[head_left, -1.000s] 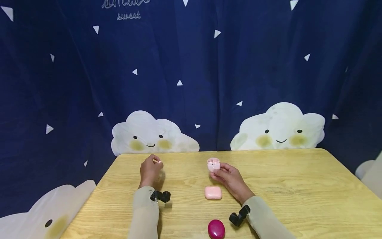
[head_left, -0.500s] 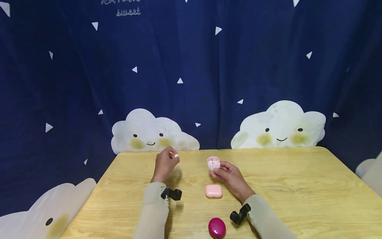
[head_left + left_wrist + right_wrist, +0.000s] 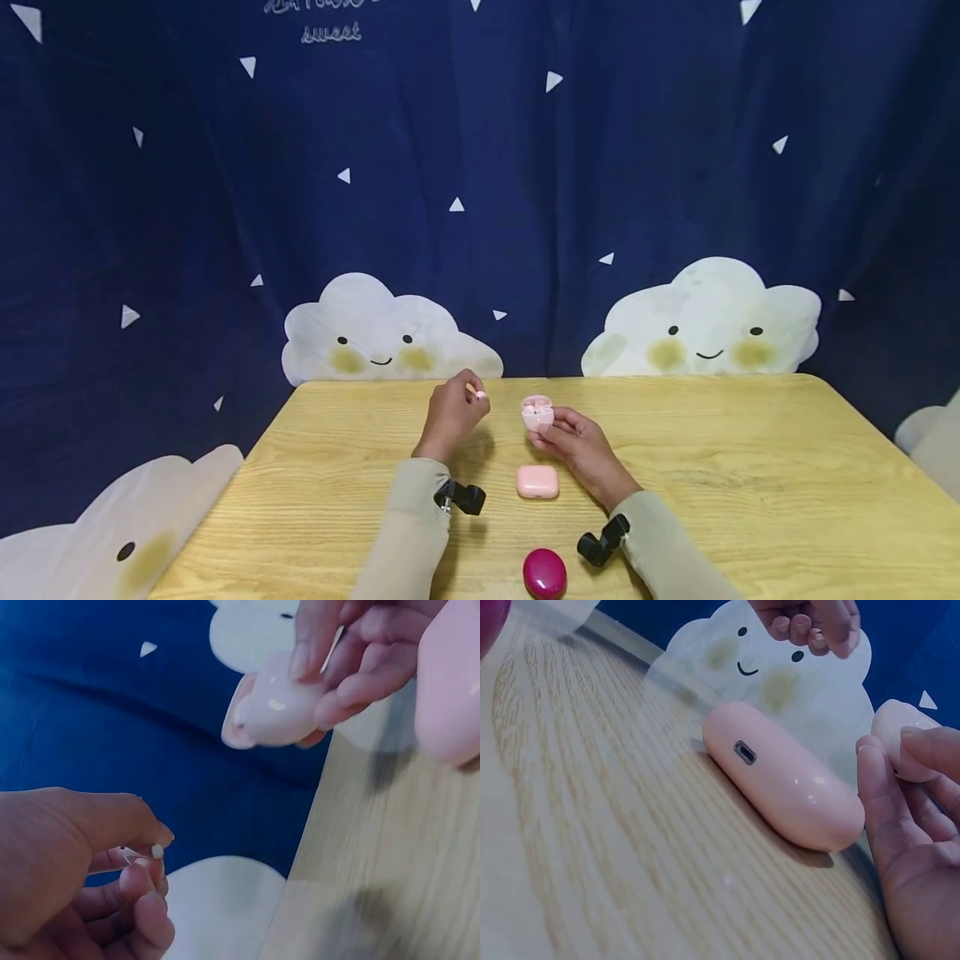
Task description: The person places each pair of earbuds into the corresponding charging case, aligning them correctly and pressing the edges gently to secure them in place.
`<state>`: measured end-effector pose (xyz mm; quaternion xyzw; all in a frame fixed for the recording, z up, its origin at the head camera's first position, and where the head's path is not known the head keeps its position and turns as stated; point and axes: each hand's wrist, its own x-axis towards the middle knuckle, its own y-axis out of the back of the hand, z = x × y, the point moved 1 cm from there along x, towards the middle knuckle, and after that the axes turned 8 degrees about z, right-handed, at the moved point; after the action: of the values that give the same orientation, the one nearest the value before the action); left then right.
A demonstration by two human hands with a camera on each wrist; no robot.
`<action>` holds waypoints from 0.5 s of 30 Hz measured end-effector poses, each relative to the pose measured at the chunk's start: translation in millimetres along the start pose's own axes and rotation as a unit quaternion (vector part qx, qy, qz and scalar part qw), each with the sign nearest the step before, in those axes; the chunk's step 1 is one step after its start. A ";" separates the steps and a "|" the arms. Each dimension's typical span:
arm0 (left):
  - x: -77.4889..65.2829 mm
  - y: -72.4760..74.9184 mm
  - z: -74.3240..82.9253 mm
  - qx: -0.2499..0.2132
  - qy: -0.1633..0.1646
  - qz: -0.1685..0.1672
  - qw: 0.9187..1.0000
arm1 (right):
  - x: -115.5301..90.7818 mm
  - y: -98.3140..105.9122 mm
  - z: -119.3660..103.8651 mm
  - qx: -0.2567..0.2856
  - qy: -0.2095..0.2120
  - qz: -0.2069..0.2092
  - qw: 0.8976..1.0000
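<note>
In the head view my right hand [image 3: 588, 454] grips a pale pink earbud case [image 3: 537, 417] by its lower right side, its lid standing up. The left wrist view shows that case [image 3: 281, 709] from the side, between thumb and fingers. My left hand [image 3: 453, 417], to the left of the case, pinches a small pale earbud [image 3: 157, 852] between thumb and fingertips. Both hands are raised over the far part of the table. Below the right hand lies a second, closed pink earbud case [image 3: 537, 482]; the right wrist view shows the charging port on this case [image 3: 787, 780].
A round magenta case [image 3: 544, 573] lies near the front of the wooden table [image 3: 750, 483]. A dark blue curtain [image 3: 480, 167] with clouds and triangles hangs right behind the table's far edge. Black wrist cameras sit on both sleeves.
My left hand has moved to the right with the earbud, from the far left of the table to close beside the open case. The right hand and its case have stayed in place.
</note>
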<state>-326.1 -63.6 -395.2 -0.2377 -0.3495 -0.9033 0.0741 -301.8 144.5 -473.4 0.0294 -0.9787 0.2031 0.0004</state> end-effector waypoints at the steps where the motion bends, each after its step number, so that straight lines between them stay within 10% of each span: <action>1: -0.7 -1.8 1.8 0.002 -0.005 -0.004 1.000 | -0.3 -0.2 0.3 0.000 0.000 -0.001 1.000; 15: -3.6 -14.9 21.1 0.002 -0.065 -0.025 0.998 | 1.1 2.5 0.7 -0.002 -0.003 -0.002 1.000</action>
<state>-319.4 -38.6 -392.3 -0.2871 -0.3612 -0.8867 0.0286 -303.0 146.5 -475.1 0.0320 -0.9790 0.2014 -0.0022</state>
